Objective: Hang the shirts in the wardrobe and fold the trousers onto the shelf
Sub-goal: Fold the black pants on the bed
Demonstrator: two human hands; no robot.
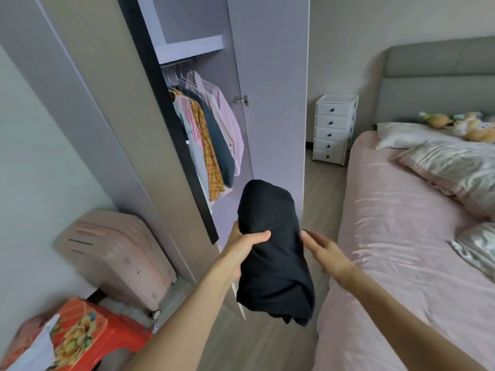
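Left hand (pixel 245 246) grips folded black trousers (pixel 272 250), held mid-air before open wardrobe (pixel 270 76); right hand (pixel 325 250) open, fingers just beside bundle. Shirts (pixel 211 135) hang on rail. Step, likely: carrying trousers to shelf; next needs flat placement, fold kept.

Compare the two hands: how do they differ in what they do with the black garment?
The left hand grips the folded black garment, thumb curled over its top; the right hand has straight fingers beside the garment's edge. The left hand carries the weight; the right hand carries none. Both are bare and reach forward.
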